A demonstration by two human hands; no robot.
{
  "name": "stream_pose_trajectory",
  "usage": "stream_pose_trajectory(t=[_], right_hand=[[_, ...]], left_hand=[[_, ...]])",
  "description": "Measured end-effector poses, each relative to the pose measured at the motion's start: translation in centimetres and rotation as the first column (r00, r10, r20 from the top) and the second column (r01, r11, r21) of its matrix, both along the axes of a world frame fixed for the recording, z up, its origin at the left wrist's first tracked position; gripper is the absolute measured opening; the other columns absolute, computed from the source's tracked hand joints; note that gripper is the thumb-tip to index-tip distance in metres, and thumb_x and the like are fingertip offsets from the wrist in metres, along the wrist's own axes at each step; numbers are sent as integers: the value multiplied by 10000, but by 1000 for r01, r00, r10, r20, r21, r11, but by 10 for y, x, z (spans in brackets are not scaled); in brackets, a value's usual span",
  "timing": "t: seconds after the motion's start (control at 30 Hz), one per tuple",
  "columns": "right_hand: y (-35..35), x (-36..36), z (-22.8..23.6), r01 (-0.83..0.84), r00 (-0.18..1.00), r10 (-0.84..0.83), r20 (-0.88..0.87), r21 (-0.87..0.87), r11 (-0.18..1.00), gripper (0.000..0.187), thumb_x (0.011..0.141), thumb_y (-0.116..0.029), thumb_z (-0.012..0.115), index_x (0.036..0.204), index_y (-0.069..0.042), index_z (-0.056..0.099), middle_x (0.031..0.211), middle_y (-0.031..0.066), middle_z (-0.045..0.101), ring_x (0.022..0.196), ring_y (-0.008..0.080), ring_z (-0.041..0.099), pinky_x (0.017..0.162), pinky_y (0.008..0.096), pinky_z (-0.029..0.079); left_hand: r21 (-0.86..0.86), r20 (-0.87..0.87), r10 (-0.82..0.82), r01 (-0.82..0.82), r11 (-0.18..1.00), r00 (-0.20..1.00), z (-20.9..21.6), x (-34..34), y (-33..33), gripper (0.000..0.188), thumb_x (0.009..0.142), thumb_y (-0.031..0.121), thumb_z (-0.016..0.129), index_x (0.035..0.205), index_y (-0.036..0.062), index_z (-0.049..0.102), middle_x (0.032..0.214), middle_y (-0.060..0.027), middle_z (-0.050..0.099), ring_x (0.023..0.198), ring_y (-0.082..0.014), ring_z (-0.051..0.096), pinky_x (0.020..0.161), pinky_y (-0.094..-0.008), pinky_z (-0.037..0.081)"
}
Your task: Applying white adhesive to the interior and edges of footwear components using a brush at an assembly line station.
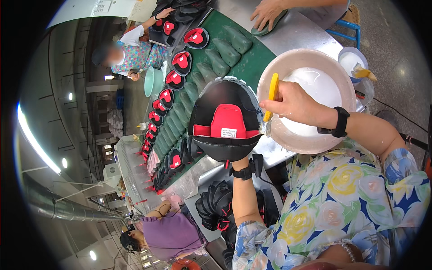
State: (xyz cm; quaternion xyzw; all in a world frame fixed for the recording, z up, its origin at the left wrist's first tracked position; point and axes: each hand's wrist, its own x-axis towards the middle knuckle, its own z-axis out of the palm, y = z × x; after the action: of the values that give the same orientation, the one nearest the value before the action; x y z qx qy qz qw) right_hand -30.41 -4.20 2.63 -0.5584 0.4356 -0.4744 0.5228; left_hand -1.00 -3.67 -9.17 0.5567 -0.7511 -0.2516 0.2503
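Note:
My left hand [241, 164] holds up a black shoe upper [216, 150] from beneath, its fingers hidden behind it. The upper has a red tongue-shaped piece [228, 118] with a small white label, and a whitish, wet-looking rim. My right hand [294, 103] grips the yellow handle of a glue brush [272, 90]. Its pale bristles point down at the right edge of the upper, touching or very close to it. Just behind my right hand stands a wide beige basin [265, 76] holding white liquid.
Dark green shoe lasts [219, 63] and a row of black-and-red uppers [181, 63] line the green conveyor belt [258, 56]. Black pieces [213, 204] are piled near my left forearm. A small bucket [353, 58] stands right of the basin. Another person's hand [268, 13] rests on a last.

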Motion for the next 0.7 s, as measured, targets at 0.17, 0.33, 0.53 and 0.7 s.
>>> stream_pose_trajectory(t=[0.17,0.33,0.53,0.7], right_hand=[[7,-13,12,-63,998,61,-31,-59,996,320,863,-261,741,871,29,604,723,127,648,638,200,637,573,311,473],[-2,-40,1,-92,995,65,-73,-487,869,208,856,-153,759,932,-32,608,849,93,679,743,218,649,655,309,490],[5,-29,18,-289,952,231,-203,-847,447,109,870,-110,711,940,-94,630,1013,58,695,966,236,679,829,371,555],[9,-8,30,-346,919,268,-289,-917,198,145,825,-94,613,964,-54,606,1040,77,653,942,267,661,791,358,562]], left_hand=[[19,-48,73,-72,997,996,7,10,-16,372,932,242,676,1261,94,584,1153,-68,654,1031,-242,646,865,-334,531],[46,-90,162,-158,986,983,23,49,5,370,932,238,677,1260,95,583,1155,-67,654,1030,-238,647,861,-331,533],[94,-139,215,-204,975,967,-18,12,69,368,932,233,677,1260,97,583,1158,-66,654,1029,-234,648,856,-328,536],[140,-188,231,-207,968,955,-63,-30,102,365,932,229,678,1260,98,583,1161,-65,654,1028,-230,649,852,-325,538]])
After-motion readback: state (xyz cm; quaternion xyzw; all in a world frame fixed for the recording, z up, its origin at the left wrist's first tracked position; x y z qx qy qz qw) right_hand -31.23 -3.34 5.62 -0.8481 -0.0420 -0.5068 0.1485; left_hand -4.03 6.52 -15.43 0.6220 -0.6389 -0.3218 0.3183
